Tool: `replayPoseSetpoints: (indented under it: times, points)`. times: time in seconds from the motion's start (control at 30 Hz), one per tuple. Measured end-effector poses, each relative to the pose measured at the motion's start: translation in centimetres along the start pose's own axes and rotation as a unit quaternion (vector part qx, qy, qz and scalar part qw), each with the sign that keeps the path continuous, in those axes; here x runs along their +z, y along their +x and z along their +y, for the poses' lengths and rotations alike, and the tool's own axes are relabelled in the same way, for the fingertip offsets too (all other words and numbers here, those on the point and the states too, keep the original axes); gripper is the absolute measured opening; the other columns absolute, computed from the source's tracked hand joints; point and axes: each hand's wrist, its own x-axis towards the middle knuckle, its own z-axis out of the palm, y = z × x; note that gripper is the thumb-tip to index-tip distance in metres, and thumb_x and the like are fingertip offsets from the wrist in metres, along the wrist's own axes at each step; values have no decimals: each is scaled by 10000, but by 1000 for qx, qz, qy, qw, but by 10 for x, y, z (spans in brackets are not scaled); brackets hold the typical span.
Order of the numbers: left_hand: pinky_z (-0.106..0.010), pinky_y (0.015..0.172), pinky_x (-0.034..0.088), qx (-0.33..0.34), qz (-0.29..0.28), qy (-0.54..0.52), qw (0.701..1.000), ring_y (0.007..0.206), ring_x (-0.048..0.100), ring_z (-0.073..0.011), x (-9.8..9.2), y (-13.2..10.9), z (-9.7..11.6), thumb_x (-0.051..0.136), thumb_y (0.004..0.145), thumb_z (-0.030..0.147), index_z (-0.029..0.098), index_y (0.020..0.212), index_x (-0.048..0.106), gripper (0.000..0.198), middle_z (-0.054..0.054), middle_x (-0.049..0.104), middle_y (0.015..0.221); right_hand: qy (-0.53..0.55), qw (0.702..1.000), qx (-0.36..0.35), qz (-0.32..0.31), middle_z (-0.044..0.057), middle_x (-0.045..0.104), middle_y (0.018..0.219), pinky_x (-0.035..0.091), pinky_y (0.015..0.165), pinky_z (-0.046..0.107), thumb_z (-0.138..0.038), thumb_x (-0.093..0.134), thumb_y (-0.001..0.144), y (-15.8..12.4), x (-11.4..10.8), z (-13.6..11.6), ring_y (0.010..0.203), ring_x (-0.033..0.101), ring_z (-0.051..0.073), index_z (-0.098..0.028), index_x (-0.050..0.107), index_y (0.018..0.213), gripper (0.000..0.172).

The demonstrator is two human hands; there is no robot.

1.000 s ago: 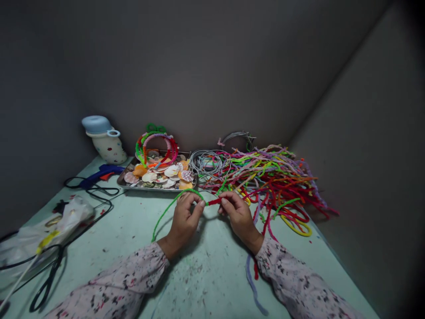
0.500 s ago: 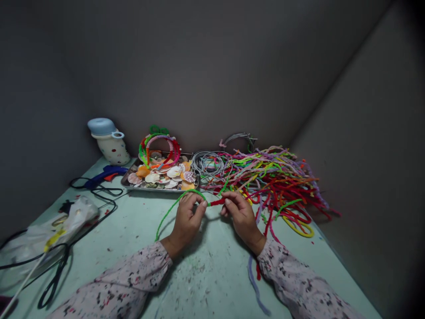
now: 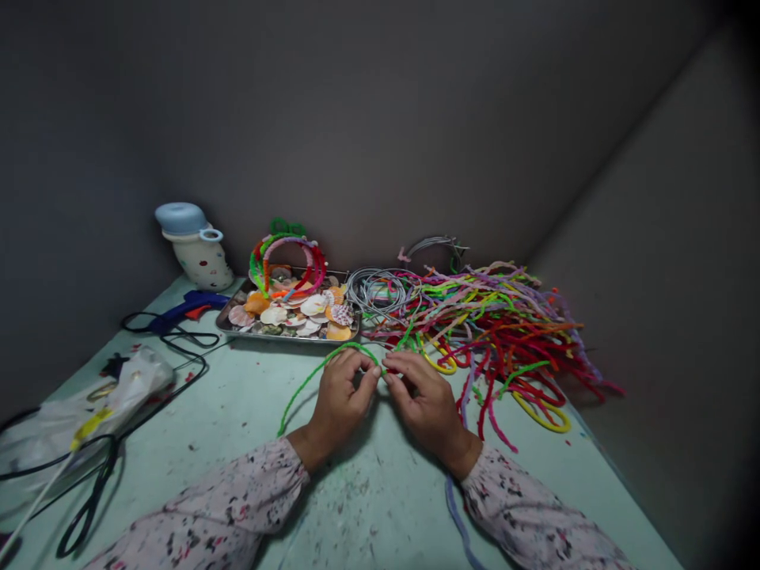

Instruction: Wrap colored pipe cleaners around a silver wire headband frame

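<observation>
My left hand (image 3: pixel 347 396) pinches a green pipe cleaner (image 3: pixel 302 382), whose long tail arcs over the fingers and hangs down to the left. Close beside it, my right hand (image 3: pixel 424 400) is closed at the same spot, its thumb and fingertips almost meeting the left thumb. Most of the red-wrapped piece between the hands is hidden by the right fingers. Behind my right hand spreads a heap of coloured pipe cleaners (image 3: pixel 511 305). Coiled grey wire (image 3: pixel 374 293) lies just beyond the fingertips.
A metal tray (image 3: pixel 279 341) holds shells, with several wrapped hoops (image 3: pixel 314 265) standing on it. A blue-lidded bottle (image 3: pixel 202 257) stands at the back left. Left of my hands are a blue glue gun (image 3: pixel 178 311), a black cord (image 3: pixel 195 384) and a plastic bag (image 3: pixel 139 380).
My right hand has slid left along the red-wrapped piece until its fingertips nearly touch my left ones. The red stretch seen between the hands is now covered. The view has shifted slightly.
</observation>
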Motion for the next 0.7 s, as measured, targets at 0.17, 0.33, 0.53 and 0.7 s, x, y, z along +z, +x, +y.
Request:
replayPoseSetpoints:
  times: [0.17,0.33,0.53,0.7]
  points:
    - [-321,723,397,-1,-1,6,1000,763,540,-184,1,0,-3,492,896,270,199,739,538,178,-16,579,752,12,999,35,-20,83,620,1075,489,906,377,-182,556,889,1,-1,1,1039,582,201,-231,642,1041,181]
    - [-339,786,398,14,-6,17,1000,809,553,-190,1,-2,-2,538,869,250,193,781,560,108,-20,600,787,22,998,57,-14,57,598,941,479,823,345,-194,554,896,2,-2,-1,922,576,188,-218,633,947,97]
    - [-337,761,399,6,-1,24,1000,770,546,-183,0,-3,-1,558,843,224,192,750,554,98,-13,589,752,31,998,45,-24,49,581,924,464,795,330,-184,553,895,1,-3,-1,898,559,179,-211,621,950,91]
    - [-322,725,391,-1,-10,13,1000,742,529,-173,1,-1,-1,548,843,216,191,716,539,130,-3,571,726,35,998,36,-41,47,579,922,458,792,325,-171,556,888,2,-4,0,895,556,176,-203,618,946,91]
